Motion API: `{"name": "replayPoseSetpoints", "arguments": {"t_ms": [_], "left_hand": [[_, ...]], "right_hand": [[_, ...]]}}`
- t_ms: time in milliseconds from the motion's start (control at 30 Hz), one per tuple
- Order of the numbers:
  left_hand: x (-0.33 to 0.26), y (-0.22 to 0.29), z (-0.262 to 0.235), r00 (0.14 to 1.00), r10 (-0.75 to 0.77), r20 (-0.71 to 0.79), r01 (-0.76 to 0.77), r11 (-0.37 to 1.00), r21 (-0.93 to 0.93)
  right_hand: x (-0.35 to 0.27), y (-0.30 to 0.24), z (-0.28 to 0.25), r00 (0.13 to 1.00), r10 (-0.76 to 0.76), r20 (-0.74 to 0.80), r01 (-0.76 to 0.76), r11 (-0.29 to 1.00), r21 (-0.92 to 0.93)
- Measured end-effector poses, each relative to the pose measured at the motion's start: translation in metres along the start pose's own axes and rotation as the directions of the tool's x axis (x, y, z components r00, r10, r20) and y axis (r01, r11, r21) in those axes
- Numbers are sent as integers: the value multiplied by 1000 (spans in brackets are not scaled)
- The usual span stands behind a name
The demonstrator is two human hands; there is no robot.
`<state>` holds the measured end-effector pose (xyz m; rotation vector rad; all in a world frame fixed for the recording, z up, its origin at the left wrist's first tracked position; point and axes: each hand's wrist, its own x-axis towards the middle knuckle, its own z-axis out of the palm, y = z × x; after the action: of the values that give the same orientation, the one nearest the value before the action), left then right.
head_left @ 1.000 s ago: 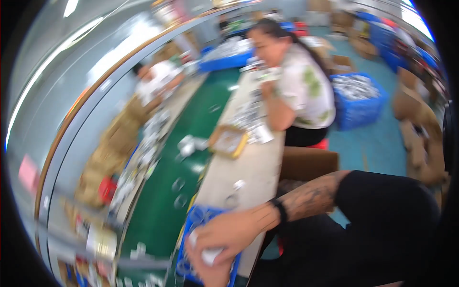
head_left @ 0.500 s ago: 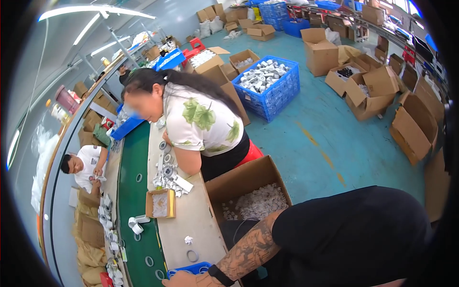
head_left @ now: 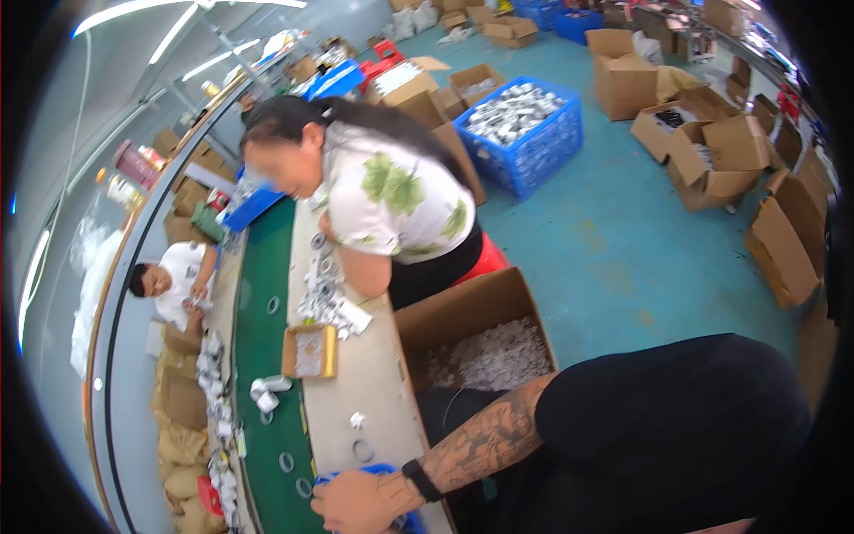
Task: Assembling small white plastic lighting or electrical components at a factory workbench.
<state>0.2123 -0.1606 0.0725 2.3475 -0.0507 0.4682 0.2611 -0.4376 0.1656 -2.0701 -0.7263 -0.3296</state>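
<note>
My right hand [head_left: 358, 502], with a black wristband, is over a blue tray [head_left: 407, 521] at the lower edge. Its fingers curl downward and are partly hidden, so whatever they hold does not show. Beside the tray, a grey ring [head_left: 363, 450] lies on the pale worktop [head_left: 334, 427], with a small crumpled white piece [head_left: 357, 420] beyond it. On the green belt [head_left: 258, 334] to the left are several more grey rings and some white fittings [head_left: 269, 392]. My left hand is out of the picture.
A carton of small translucent pieces [head_left: 476, 311] stands right of the worktop. Farther along are a small open box [head_left: 309, 352] and a heap of white and grey parts [head_left: 329, 303]. A co-worker [head_left: 391, 196] leans over the worktop; another person [head_left: 182, 280] works across the belt.
The view has shifted, so the scene sits farther right. My right hand shows more fully above the blue tray, its fingers still low. The co-worker keeps much the same pose.
</note>
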Motion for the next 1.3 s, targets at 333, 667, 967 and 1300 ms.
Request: {"name": "replayPoseSetpoints", "arguments": {"t_ms": [333,667,967,1300], "left_hand": [[19,163,58,964,255,-74,-230,941,246],[28,138,65,964,173,-204,-115,957,268],[35,123,68,943,50,-329,52,954,296],[41,97,49,967,-53,-251,127,949,288]], "right_hand": [[12,-9,-15,996,26,-80,-37,990,-133],[42,-37,-11,997,70,-28,-74,976,-203],[62,-16,17,982,144,124,-111,965,-237],[62,-36,28,983,174,54,-159,964,-212]]}}
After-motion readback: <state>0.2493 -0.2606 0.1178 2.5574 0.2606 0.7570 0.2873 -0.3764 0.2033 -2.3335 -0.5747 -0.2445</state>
